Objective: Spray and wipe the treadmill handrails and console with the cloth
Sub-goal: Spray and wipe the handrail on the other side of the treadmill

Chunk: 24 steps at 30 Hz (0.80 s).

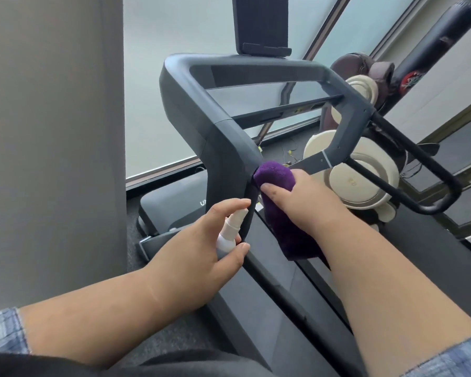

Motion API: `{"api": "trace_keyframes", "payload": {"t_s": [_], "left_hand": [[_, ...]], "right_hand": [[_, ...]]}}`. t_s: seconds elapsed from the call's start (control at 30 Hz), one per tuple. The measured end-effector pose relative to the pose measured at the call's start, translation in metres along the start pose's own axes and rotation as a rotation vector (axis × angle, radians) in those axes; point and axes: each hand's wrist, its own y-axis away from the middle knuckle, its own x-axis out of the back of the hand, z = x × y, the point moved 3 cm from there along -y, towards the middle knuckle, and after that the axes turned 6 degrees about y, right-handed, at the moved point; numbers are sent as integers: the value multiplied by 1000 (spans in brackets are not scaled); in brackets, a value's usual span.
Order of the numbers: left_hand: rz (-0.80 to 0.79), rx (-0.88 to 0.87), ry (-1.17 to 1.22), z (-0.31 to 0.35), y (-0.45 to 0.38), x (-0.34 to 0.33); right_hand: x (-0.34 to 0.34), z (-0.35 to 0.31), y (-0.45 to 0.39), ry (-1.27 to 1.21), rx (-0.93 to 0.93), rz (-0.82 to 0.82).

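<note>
A dark grey treadmill frame fills the middle, with its console bar at the top and a black tablet holder above it. My right hand presses a purple cloth against the upper end of the left handrail; the cloth hangs down under my wrist. My left hand grips a small white spray bottle just left of that rail, nozzle pointing up toward the cloth. The right handrail runs off to the right, untouched.
A grey wall or pillar stands close on the left. Frosted windows lie behind the treadmill. A brown and cream massage chair sits beyond the right rail, and a black punching bag leans at the top right. The treadmill belt runs below.
</note>
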Motion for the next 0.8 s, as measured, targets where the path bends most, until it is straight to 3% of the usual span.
{"api": "trace_keyframes", "payload": {"t_s": [0.13, 0.3, 0.37, 0.53, 0.8], "left_hand": [[-24, 9, -5, -5, 2, 0], [-48, 44, -25, -12, 7, 4], [-53, 52, -19, -13, 6, 6], [-44, 27, -61, -13, 0, 5], [-108, -96, -74, 11, -13, -31]], "right_hand": [[4, 26, 8, -190, -78, -141], [0, 26, -16, -561, -272, -547], [-4, 22, -25, -613, -282, -580], [-1, -6, -42, -544, -115, -498], [3, -22, -14, -5, 23, -32]]}}
